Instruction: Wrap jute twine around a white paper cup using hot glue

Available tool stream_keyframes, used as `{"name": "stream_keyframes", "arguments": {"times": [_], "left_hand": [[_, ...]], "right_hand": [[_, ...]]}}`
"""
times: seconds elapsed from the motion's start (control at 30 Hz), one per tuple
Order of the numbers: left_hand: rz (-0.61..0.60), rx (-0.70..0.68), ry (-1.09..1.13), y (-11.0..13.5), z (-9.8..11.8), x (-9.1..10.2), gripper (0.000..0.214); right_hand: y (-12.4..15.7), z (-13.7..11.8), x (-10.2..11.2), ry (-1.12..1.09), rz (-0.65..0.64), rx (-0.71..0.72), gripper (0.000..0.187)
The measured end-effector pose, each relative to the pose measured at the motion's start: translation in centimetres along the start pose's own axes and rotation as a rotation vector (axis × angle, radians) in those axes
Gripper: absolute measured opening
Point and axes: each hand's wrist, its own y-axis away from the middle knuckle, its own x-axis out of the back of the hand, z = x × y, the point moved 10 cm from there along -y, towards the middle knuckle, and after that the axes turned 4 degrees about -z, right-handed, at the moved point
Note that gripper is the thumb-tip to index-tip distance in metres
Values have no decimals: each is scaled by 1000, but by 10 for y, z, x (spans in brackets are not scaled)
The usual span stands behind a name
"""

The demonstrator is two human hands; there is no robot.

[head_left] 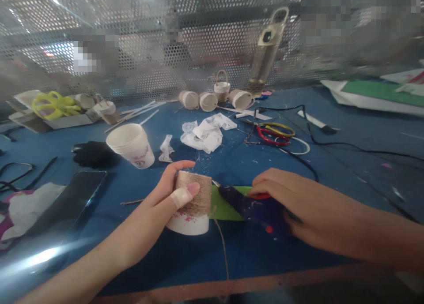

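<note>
My left hand (172,193), with a bandage on the thumb, is closed round a paper cup (188,224). Twine (203,198) wraps the upper part of the cup as held, and the white printed rim faces down. From the wrapping a loose strand of twine (222,242) trails toward the table's front edge. My right hand (281,193) grips a dark blue glue gun (245,204) with a red button. Its metal tip points left, close beside the twine; whether they touch I cannot tell. Partly hidden behind the gun lies a green strip (227,211).
Stacked paper cups (130,145) and crumpled white lace (208,132) lie beyond my hands. Several twine-wrapped cups (208,102) line the back by a perforated metal panel (212,43) and a water bottle (265,52). A phone (71,202) lies left; scissors (273,134) and a black cable (357,146) lie right.
</note>
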Motion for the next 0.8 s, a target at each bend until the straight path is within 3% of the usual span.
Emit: {"name": "stream_keyframes", "arguments": {"times": [0.13,0.2,0.3,0.4,0.6,0.8], "left_hand": [[3,-2,17,0,1,-1,70],[9,8,33,0,0,-2,69],[45,-2,87,1,-1,0,69],[74,-34,179,0,0,0,75],[78,-47,208,-3,0,-2,75],[80,-36,204,-5,-4,0,69]], "right_hand": [[7,24,11,48,134,-31,33],[7,23,21,90,173,3,31],[1,19,40,50,204,-57,26],[-1,16,69,-76,425,-172,10],[-18,10,55,-486,406,-139,15],[-16,1,33,-529,277,-25,17]]}}
